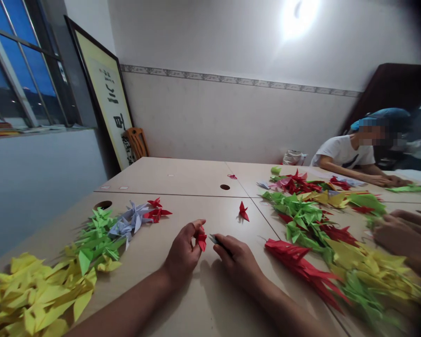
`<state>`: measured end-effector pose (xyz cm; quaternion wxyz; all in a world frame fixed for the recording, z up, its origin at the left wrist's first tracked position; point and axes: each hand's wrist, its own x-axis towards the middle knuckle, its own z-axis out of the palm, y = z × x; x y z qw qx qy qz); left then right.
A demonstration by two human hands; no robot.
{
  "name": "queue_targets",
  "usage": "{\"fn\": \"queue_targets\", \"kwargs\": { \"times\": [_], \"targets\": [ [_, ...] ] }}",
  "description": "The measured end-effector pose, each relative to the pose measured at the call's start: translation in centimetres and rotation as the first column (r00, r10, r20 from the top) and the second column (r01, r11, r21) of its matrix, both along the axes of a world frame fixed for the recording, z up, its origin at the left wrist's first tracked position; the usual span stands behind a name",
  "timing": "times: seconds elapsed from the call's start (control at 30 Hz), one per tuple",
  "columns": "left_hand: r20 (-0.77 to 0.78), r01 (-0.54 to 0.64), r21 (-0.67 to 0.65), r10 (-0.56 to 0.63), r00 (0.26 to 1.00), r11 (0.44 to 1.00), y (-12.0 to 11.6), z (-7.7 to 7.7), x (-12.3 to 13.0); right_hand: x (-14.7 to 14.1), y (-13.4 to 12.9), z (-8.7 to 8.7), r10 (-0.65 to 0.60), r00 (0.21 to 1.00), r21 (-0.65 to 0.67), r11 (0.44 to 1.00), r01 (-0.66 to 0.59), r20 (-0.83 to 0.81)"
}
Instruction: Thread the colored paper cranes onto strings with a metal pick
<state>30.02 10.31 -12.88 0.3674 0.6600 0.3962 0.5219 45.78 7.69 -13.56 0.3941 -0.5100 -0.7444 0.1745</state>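
**On the pale wood-look table (192, 179): tip facing fold**

Left hand (183, 250) pinches a small red folded-paper piece (202, 241), long axis roughly upright (fingers hide part). Just right of that piece, tip towards it across a slight gap: a slim, dark, pointed tool (216, 240), clasped in the right hand (239, 262). Hands apart. Right of the piece, farther off: a winged red paper bird (243, 211).
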Motion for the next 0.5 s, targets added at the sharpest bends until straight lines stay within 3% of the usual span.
{"fn": "queue_targets", "kwargs": {
  "times": [0.1,0.33,0.5],
  "targets": [
    [-0.026,0.011,0.013,-0.011,1.0,1.0,-0.18,-0.12,0.05,-0.04,-0.16,0.21,-0.005,0.994,0.01,1.0,0.004,0.107],
    [0.012,0.056,-0.002,-0.056,0.998,0.998,-0.49,-0.16,0.17,-0.12,-0.31,0.24,-0.001,0.986,0.015,1.0,-0.002,0.167],
    [0.091,0.078,-0.094,-0.07,0.993,0.992,-0.18,-0.3,0.22,0.13,0.01,0.02,-0.023,1.0,0.023,0.999,0.024,-0.019]
  ]
}}
